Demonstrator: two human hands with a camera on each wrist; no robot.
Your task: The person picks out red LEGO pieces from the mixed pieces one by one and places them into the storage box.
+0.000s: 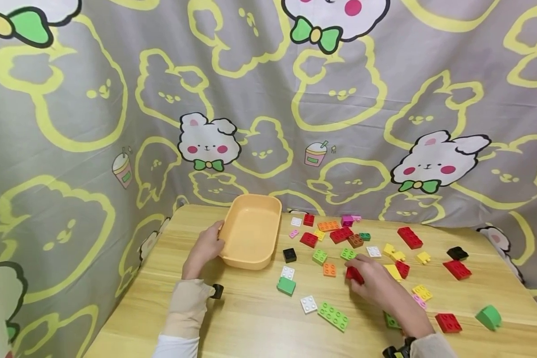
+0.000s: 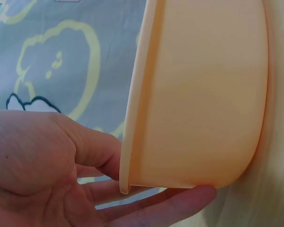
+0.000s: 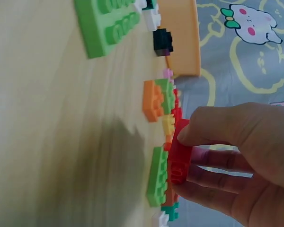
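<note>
A yellow-orange plastic tray (image 1: pixel 250 231) stands at the back left of the wooden table, nothing lying inside it. My left hand (image 1: pixel 205 248) grips its left side; in the left wrist view the thumb meets the rim and the fingers lie along the tray wall (image 2: pixel 203 94). To the right, my right hand (image 1: pixel 376 283) pinches a red toy brick (image 3: pixel 181 153) between thumb and fingers. In the right wrist view the brick is raised over the tabletop. Close by are a light green brick (image 1: pixel 348 253) and an orange brick (image 1: pixel 329 269).
Many loose bricks spread over the right half of the table (image 1: pixel 250 318). A long light green brick (image 1: pixel 333 316) lies near the front, beside a white one (image 1: pixel 309 304). A green curved block (image 1: pixel 489 316) sits far right. A patterned curtain (image 1: pixel 259 99) hangs behind.
</note>
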